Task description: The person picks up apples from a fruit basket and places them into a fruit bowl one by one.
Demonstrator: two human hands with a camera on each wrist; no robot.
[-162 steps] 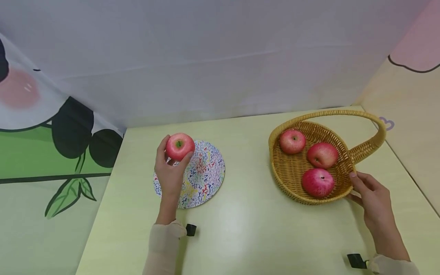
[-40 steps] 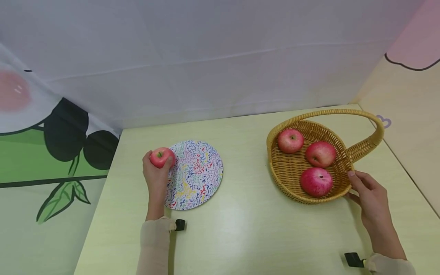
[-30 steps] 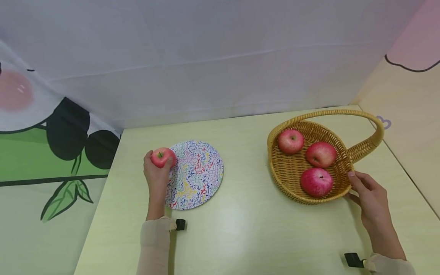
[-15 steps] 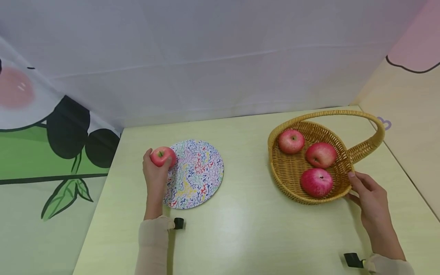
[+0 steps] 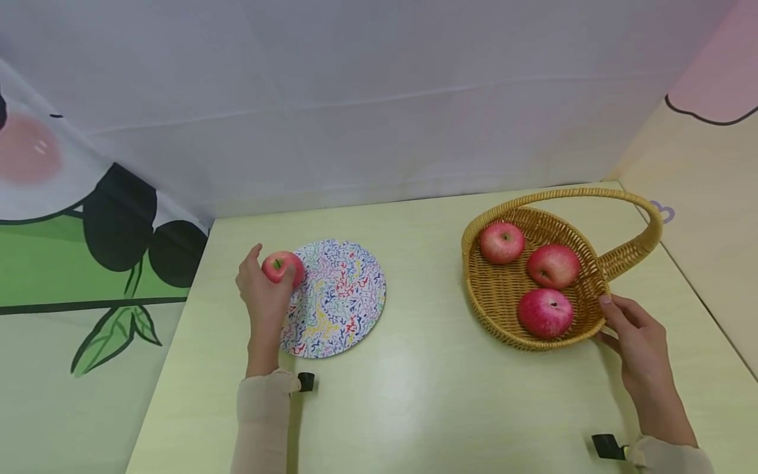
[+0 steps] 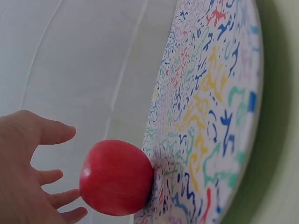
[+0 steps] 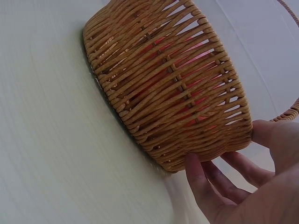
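Loosely, the left hand (image 5: pixel 265 299) spreads its fingers beside a red apple (image 6: pixel 117 179) on the squiggle-patterned plate (image 5: pixel 343 306). The right hand (image 5: pixel 645 359) grips the wicker basket (image 5: pixel 497 293).

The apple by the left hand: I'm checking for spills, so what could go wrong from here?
The apple sits near the edge of the plate, with the left hand spread beside it, so it might roll off. The right hand grips the basket at its rim; a tug there could tip it and set the three apples inside rolling.
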